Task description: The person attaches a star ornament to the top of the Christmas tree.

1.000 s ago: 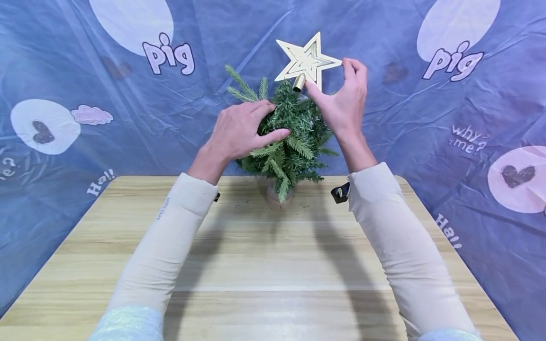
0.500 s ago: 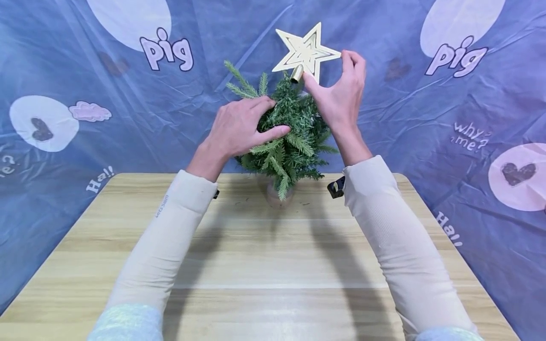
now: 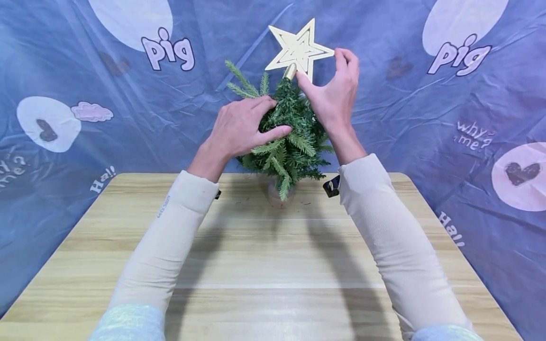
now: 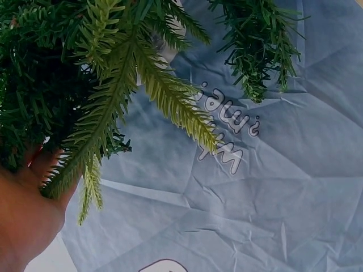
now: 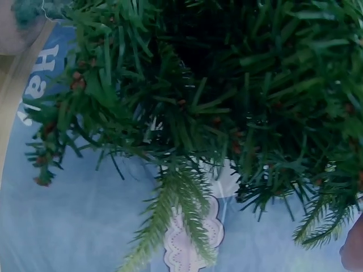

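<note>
A small green artificial Christmas tree point(image 3: 300, 130) stands at the table's far side, its pale round base point(image 3: 280, 195) partly hidden by lower branches. My left hand point(image 3: 241, 127) grips the upper tree from the left, thumb across the front and fingertips among the needles. A gold star topper point(image 3: 300, 51) is pinched in my right hand point(image 3: 334, 97), thumb near its tube and fingers at its right point. The star tilts slightly, and its tube meets the tree's tip; how deep the tip sits inside is hidden. In the right wrist view, branches point(image 5: 198, 107) hide most of the work.
The wooden table point(image 3: 264, 265) stretches from the tree toward me. Behind it hangs a wrinkled blue printed cloth point(image 3: 222, 28). Light green sprigs point(image 3: 245, 83) stick out at the tree's upper left. A black wrist device point(image 3: 331, 186) shows at my right cuff.
My right hand has moved the star up, then left, bringing its tube from beside the tree's tip onto it. The left hand has kept its grip on the tree.
</note>
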`<state>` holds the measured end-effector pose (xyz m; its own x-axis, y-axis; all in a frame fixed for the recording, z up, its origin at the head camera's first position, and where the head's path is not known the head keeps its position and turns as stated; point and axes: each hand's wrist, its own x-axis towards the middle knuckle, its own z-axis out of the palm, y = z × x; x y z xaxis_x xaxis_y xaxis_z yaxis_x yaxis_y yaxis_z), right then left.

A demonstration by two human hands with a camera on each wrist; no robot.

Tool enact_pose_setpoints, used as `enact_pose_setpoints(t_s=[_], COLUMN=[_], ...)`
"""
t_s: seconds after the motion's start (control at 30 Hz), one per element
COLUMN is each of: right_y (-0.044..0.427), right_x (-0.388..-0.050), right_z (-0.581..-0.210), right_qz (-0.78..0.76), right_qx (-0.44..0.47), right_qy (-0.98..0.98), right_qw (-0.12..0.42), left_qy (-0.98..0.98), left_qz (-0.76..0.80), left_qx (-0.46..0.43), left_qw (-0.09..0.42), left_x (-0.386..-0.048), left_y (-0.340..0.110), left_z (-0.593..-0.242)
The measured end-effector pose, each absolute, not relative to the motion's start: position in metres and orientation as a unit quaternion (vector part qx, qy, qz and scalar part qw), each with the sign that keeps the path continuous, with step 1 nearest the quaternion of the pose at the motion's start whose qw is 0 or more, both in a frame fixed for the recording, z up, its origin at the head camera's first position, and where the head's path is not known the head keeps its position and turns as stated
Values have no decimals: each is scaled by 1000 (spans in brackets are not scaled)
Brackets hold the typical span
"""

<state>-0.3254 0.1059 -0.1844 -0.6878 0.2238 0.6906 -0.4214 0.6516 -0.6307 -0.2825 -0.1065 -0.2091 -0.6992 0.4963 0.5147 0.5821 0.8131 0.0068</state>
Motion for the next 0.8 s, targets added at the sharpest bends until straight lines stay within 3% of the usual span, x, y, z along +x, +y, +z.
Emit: enact_pose_setpoints(t_s=[0.47,0.8], right_y=[115,123], right_x=[-331,-328], right_z=[-193,-190], right_qz=[403,335], right_qx=[147,126], right_qy=[-775,-830], right_qw=[464,428], left_qy=[-920,-920], left_qz=[-81,-78], left_qx=[-296,-297], left_qw=[245,245], left_x=[-282,-282], left_y=[-107,-105], left_z=[-207,-208])
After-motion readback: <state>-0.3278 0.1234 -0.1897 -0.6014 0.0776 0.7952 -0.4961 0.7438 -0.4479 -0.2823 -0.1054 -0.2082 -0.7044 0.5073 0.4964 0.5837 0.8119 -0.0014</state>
